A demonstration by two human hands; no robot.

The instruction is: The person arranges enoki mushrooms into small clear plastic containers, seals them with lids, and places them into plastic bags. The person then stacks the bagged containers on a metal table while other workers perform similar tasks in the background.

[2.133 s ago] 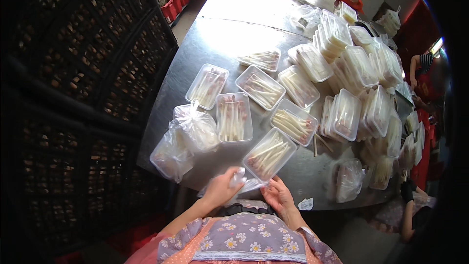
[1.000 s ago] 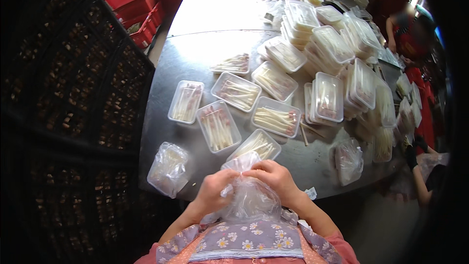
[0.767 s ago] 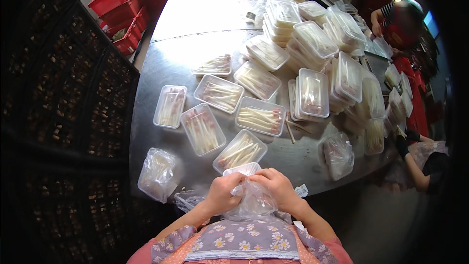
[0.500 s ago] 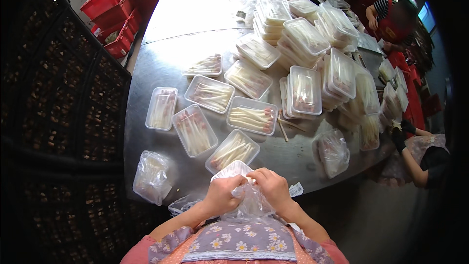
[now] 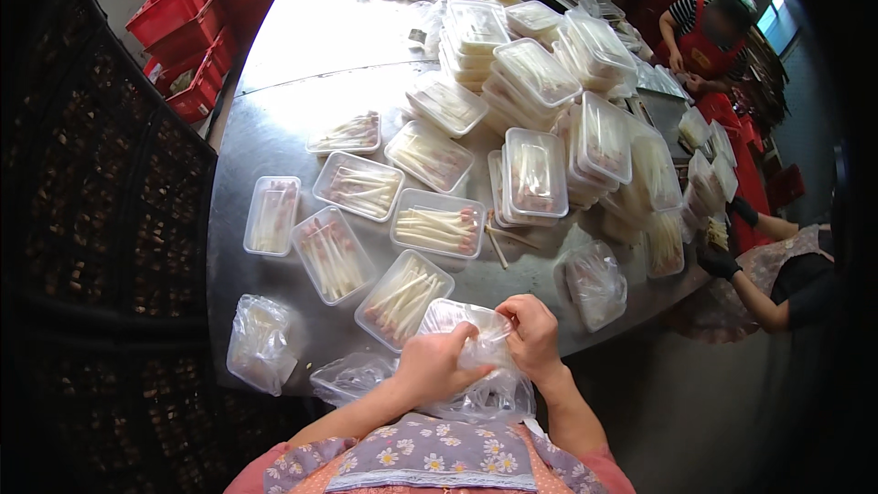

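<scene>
Close to my body at the table's near edge is a plastic tray (image 5: 455, 313), partly inside a clear plastic bag (image 5: 498, 391). My left hand (image 5: 437, 364) grips the bag at the tray's left side, thumb on top. At the right corner my right hand (image 5: 532, 334) pinches the bag's film between thumb and fingers. The tray's contents are mostly hidden by film and hands. Just beyond it lies an open tray of pale, thin stalks with pinkish ends (image 5: 403, 298). Another tray of stalks (image 5: 438, 223) sits farther off.
Stacks of filled clear trays (image 5: 538, 73) cover the right of the metal table (image 5: 274, 128). Bagged trays lie at left (image 5: 261, 345) and right (image 5: 594, 285). Loose stalks (image 5: 498, 247) lie mid-table. Red crates (image 5: 174, 14) and a black rack (image 5: 101, 174) stand left. Co-workers (image 5: 768, 265) work at right and back.
The tray and bag in my hands have moved slightly right. My left hand's thumb and fingers are spread wider over the bag, and my right hand is higher at the tray's corner.
</scene>
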